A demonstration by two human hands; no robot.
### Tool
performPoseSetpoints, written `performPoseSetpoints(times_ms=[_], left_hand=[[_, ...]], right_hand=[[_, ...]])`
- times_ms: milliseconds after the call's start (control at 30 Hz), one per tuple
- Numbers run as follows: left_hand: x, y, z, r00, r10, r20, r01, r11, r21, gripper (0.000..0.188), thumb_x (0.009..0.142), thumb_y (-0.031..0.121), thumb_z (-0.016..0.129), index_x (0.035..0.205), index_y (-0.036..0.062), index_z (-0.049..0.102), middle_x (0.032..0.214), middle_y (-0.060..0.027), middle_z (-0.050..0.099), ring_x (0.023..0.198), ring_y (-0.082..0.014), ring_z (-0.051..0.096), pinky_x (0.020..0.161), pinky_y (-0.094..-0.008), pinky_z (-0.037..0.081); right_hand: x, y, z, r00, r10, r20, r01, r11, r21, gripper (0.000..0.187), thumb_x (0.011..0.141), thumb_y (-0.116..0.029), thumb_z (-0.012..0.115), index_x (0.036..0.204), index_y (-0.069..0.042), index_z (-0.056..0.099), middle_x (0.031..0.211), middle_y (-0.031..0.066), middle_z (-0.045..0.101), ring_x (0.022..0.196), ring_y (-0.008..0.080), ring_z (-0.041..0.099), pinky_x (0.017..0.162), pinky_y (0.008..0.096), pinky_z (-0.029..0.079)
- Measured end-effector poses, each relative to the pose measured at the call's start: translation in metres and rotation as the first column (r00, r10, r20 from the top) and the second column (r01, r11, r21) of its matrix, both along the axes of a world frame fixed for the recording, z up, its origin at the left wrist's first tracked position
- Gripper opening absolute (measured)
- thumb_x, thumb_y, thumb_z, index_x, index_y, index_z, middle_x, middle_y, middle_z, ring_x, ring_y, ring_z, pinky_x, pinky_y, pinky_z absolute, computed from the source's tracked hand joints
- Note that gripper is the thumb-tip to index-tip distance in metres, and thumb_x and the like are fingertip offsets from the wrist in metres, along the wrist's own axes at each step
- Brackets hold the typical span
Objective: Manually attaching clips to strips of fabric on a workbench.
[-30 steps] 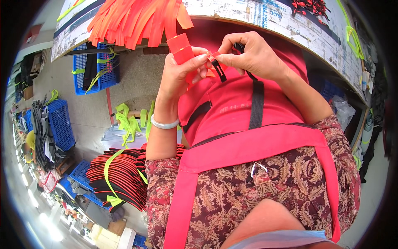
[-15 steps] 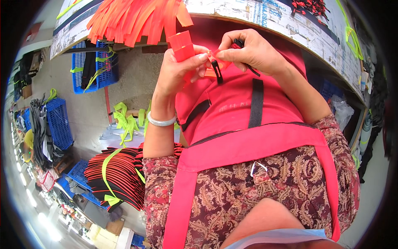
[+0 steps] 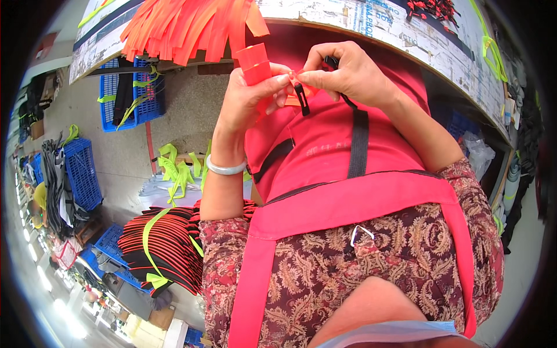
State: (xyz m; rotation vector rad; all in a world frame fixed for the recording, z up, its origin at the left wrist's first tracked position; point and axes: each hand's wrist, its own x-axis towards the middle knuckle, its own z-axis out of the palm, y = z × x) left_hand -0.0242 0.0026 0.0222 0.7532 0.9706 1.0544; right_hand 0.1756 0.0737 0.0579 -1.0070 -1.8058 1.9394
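Red strap (image 3: 255, 65) is the thing both hands work on, held up in the air just in front of the bench (image 3: 406, 35). The left hand (image 3: 246, 101) pinches the strap between thumb and fingers, with a folded bit sticking up above them. The right hand (image 3: 348, 72) has its fingers pressed together on a small black buckle (image 3: 300, 98) and the strap end — the two hands touch each other there.

What could go wrong? I think the little buckle could slip out, because only fingertips hold it, and it would drop down past the red bag (image 3: 325, 151) on the lap. The strap end could also twist as it goes through (it looks thin and floppy).

On the bench lies a pile of orange-red straps (image 3: 185, 26), hanging over the edge. Down on the floor a blue crate (image 3: 110, 104) holds black and yellow-green straps. Another blue crate (image 3: 81, 174) stands further left, with grey and black straps hanging by it. A stack of red-and-black pieces (image 3: 165, 246) tied with a yellow-green band sits near the left elbow.
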Motion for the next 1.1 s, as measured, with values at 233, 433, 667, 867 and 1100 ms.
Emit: performPoseSetpoints(times_ms=[233, 433, 667, 867, 1100], left_hand=[[0.002, 0.003, -0.006, 0.997, 0.033, 0.071, -0.031, 0.999, -0.024, 0.017, 0.087, 0.012, 0.066, 0.097, -0.0014, 0.066, 0.072, -0.005, 0.064, 0.056, -0.0089, 0.058, 0.042, -0.0194, 0.039], [0.019, -0.004, -0.008, 0.986, 0.166, 0.011, -0.166, 0.986, -0.002, 0.017, 0.087, 0.013, 0.068, 0.098, 0.0009, 0.068, 0.066, -0.0007, 0.061, 0.054, -0.0054, 0.052, 0.047, -0.019, 0.038], [0.023, -0.014, -0.008, 0.951, 0.254, -0.177, -0.21, 0.949, 0.235, 0.009, 0.085, 0.004, 0.067, 0.092, -0.0003, 0.068, 0.071, 0.0001, 0.062, 0.058, -0.0054, 0.053, 0.051, -0.0205, 0.041], [0.029, -0.017, -0.009, 0.9, 0.308, -0.309, -0.184, 0.911, 0.37, 0.012, 0.082, -0.003, 0.064, 0.095, -0.0023, 0.067, 0.075, -0.0015, 0.059, 0.064, -0.0069, 0.053, 0.055, -0.0223, 0.042], [0.034, -0.016, -0.013, 0.923, 0.339, -0.182, -0.25, 0.888, 0.387, 0.011, 0.083, -0.003, 0.064, 0.094, -0.0024, 0.067, 0.074, 0.0003, 0.057, 0.064, -0.0053, 0.051, 0.055, -0.0205, 0.04]], right_hand=[[-0.004, -0.003, -0.009, 0.991, -0.105, -0.079, 0.103, 0.994, -0.029, 0.017, 0.087, -0.016, 0.067, 0.083, -0.001, 0.063, 0.067, 0.0008, 0.059, 0.051, 0.0028, 0.048, 0.046, 0.0169, 0.037], [-0.011, -0.011, -0.019, 0.949, -0.249, -0.195, 0.278, 0.95, 0.139, 0.016, 0.089, -0.016, 0.065, 0.09, 0.0, 0.066, 0.069, -0.0007, 0.06, 0.059, 0.0033, 0.054, 0.05, 0.0175, 0.041], [-0.008, -0.01, -0.007, 0.982, -0.114, -0.153, 0.163, 0.917, 0.365, 0.017, 0.085, -0.013, 0.069, 0.096, -0.001, 0.066, 0.083, 0.0017, 0.062, 0.072, 0.0069, 0.057, 0.06, 0.0216, 0.046], [-0.01, -0.009, -0.009, 0.991, 0.029, -0.128, 0.072, 0.7, 0.711, 0.018, 0.077, -0.008, 0.072, 0.091, -0.001, 0.064, 0.083, 0.0091, 0.061, 0.075, 0.0199, 0.062, 0.065, 0.0283, 0.05], [-0.011, -0.013, -0.01, 0.979, 0.012, -0.202, 0.131, 0.723, 0.678, 0.015, 0.078, -0.003, 0.071, 0.091, 0.0, 0.064, 0.084, 0.0091, 0.061, 0.074, 0.019, 0.061, 0.067, 0.0276, 0.05]])
